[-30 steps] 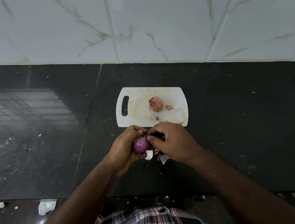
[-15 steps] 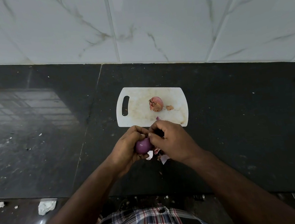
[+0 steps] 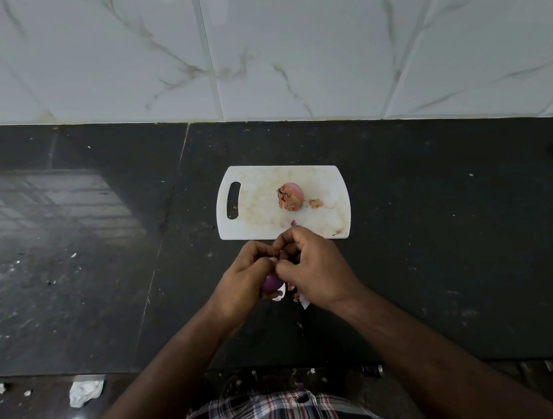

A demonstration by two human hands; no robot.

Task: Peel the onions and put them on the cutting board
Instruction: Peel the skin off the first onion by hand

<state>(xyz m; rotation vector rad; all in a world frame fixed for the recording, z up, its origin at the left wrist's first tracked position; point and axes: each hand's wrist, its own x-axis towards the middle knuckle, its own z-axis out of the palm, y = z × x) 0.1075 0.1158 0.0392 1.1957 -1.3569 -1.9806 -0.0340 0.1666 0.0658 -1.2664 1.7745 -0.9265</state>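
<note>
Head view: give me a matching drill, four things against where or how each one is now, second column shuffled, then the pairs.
Things:
1. purple onion
2. pinkish onion
3. cutting board
4. peel scraps

Places or states:
A. white, flat on the black counter, handle slot to the left
B. lying on the counter under the hands
C. gripped in the left hand, right hand working at it
D. resting on the board, dry skin partly on

Pairs: 1-C, 2-D, 3-A, 4-B
</note>
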